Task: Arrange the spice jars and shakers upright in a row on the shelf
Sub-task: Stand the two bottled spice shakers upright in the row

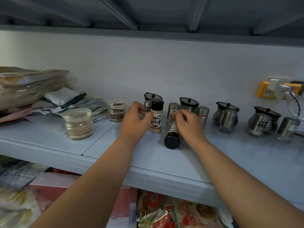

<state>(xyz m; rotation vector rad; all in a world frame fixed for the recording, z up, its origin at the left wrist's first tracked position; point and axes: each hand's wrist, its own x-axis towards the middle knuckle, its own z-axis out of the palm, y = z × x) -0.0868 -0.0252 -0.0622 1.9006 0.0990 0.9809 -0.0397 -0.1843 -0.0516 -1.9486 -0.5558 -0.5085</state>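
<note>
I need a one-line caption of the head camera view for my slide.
Left hand beside an upright white pepper shaker; right hand on a black-capped bottle lying on the blue shelf.

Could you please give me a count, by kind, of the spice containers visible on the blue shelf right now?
Clear glass jars: 2
Black-capped plastic bottles, one upright, one lying down: 2
Round steel pots with black lids: 4
Slim steel shakers: 6
Total: 14
</note>
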